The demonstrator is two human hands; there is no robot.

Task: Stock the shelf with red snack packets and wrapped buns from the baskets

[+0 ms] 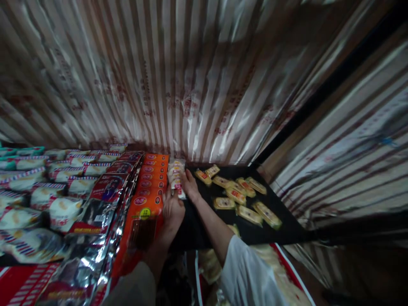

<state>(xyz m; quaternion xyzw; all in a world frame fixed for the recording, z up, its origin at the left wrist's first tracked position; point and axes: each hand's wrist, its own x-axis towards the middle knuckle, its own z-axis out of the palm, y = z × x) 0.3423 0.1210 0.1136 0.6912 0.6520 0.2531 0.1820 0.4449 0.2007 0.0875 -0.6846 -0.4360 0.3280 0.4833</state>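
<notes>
A row of small white packets [176, 170] with red and yellow print stands on the black shelf [188, 221]. My left hand [173, 208] is at the row's near left side, its fingers partly hidden and against the packets. From the right, my right hand [190, 187] lies along the same row, fingers pressed to its side. Just left of my left hand is a row of overlapping orange packets [149, 182]. Several loose yellow wrapped snacks [236, 193] lie to the right of my right hand.
Dark red and silver packets [105, 191] and white bags with striped tops [63, 208] fill the left side. A striped plastic sheet [178, 85] hangs behind. Below the shelf is a red-edged box [283, 263] of pale packages. A dark pole [302, 114] slants at right.
</notes>
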